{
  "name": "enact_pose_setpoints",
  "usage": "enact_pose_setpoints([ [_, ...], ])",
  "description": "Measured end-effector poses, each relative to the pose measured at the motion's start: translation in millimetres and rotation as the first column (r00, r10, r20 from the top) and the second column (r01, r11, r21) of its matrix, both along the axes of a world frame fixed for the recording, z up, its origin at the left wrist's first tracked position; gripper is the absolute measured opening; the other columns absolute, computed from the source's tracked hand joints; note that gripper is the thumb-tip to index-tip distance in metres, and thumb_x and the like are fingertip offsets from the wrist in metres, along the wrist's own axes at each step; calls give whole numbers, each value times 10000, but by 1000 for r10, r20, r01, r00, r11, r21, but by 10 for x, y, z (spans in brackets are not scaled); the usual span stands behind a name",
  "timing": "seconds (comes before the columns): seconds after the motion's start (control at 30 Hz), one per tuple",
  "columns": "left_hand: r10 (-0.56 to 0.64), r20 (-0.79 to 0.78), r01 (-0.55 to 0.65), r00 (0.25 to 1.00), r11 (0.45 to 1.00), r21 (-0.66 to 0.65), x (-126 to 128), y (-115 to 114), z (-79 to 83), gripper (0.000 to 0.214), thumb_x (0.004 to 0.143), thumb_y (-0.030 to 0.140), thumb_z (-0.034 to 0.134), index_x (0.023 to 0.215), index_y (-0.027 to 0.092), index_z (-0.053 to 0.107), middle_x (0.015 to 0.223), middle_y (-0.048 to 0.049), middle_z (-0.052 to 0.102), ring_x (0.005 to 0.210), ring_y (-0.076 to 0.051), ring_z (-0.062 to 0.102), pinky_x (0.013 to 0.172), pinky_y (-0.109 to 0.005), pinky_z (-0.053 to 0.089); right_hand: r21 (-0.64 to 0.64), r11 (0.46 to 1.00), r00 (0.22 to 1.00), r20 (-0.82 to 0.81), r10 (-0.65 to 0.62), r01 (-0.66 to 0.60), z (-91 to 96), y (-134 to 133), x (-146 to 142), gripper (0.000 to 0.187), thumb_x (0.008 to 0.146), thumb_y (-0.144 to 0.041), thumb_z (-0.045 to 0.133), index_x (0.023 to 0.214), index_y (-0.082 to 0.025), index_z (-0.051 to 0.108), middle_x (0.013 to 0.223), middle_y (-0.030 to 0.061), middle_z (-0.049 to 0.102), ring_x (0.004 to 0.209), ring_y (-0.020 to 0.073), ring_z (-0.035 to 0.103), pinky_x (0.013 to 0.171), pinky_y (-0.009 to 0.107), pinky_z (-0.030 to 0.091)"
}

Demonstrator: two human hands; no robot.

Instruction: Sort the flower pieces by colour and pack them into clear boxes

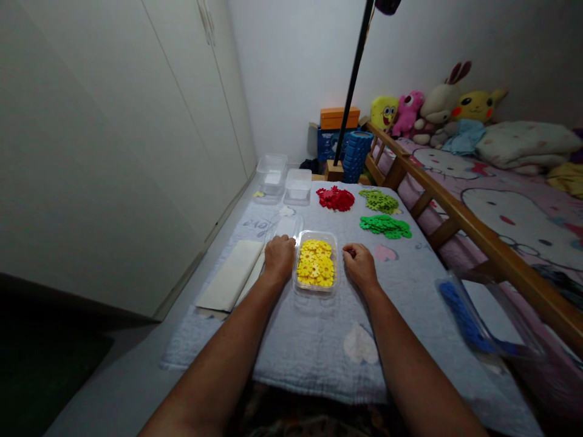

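A clear plastic box filled with yellow flower-shaped pieces sits in front of me on a grey quilted cloth. My left hand rests with curled fingers against the box's left side, beside a clear lid. My right hand lies with curled fingers on the cloth just right of the box. Whether either hand holds anything is hidden. Farther back lie a red pile, a light green pile and a dark green pile of the same pieces.
Two empty clear boxes stand at the far left of the cloth. A clear box with blue pieces leans at the right by a wooden bed rail. White cupboard doors run along the left. A black pole rises at the back.
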State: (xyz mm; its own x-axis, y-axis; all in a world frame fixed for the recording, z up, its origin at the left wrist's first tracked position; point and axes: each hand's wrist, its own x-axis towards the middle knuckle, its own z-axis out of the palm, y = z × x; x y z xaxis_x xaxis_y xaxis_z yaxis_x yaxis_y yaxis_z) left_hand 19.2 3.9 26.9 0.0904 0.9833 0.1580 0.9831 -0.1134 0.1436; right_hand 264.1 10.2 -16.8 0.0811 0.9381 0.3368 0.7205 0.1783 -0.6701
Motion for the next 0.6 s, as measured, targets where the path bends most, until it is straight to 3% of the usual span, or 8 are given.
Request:
enact_pose_setpoints([
  [0.1,-37,-13,38,999,999,36,-28,49,7,270,951,147,469,961,167,738,947,-159,681,951,-299,624,767,-377,424,2,1000,1000,-1,2,-2,-6,5,7,159,778,-246,514,802,-209,667,869,85,692,844,234,612,835,370,479],
  [0.23,18,12,-19,1000,993,119,-95,101,102,229,979,182,457,982,178,687,1004,-138,676,972,-282,613,766,-364,436,20,1000,1000,-25,6,-6,-15,13,12,186,769,-259,512,803,-191,681,864,98,693,827,237,617,811,373,476],
  [0.4,20,204,-78,979,958,277,-185,114,345,115,968,224,514,931,203,620,1011,-110,662,1006,-268,591,846,-364,453,33,999,998,-69,1,2,-22,6,-2,187,755,-272,517,785,-192,682,851,98,688,805,237,612,811,385,481],
  [0.5,-23,438,-138,899,933,332,-217,42,464,86,939,194,532,869,210,580,954,-85,642,938,-238,593,863,-360,460,36,999,990,-142,-17,22,-14,-2,-8,200,749,-288,520,804,-189,684,874,97,694,792,229,614,810,388,488],
  [0.6,-106,675,-179,730,924,338,-207,-97,534,59,923,229,552,873,208,577,973,-60,641,850,-191,587,814,-332,469,67,995,970,-236,-53,71,29,-12,-3,243,767,-330,527,862,-178,691,914,101,701,781,223,607,787,389,493],
])
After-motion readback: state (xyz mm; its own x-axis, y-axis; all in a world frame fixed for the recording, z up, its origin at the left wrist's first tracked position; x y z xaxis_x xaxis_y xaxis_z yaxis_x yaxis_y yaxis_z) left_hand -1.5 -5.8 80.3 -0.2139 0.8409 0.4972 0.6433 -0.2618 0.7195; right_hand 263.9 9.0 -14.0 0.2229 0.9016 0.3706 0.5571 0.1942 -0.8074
